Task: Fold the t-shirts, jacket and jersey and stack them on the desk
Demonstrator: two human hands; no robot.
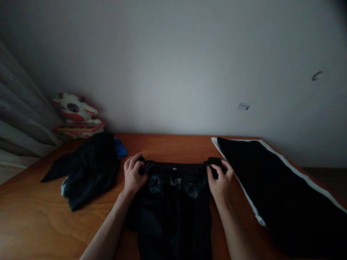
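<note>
A pair of black pants [173,216] lies on the wooden table in front of me, its waist edge spread wide between my hands. A small pale label shows inside the middle of the waist, beside greyish crumpled lining. My left hand [135,173] pinches the left corner of the waist, fingers curled around bunched black cloth. At the opposite corner, my right hand [220,177] grips the cloth between thumb and fingers, and a bit of it stands up above the knuckles. The lower part of the pants runs out of view at the bottom.
A crumpled dark garment [92,169] lies at left, with blue cloth [120,148] behind it. A cow-shaped toy keyboard [78,115] stands at the back left near a curtain [21,108]. At right lies a flat black cloth with white edges [284,184]. A wall borders the table [162,144].
</note>
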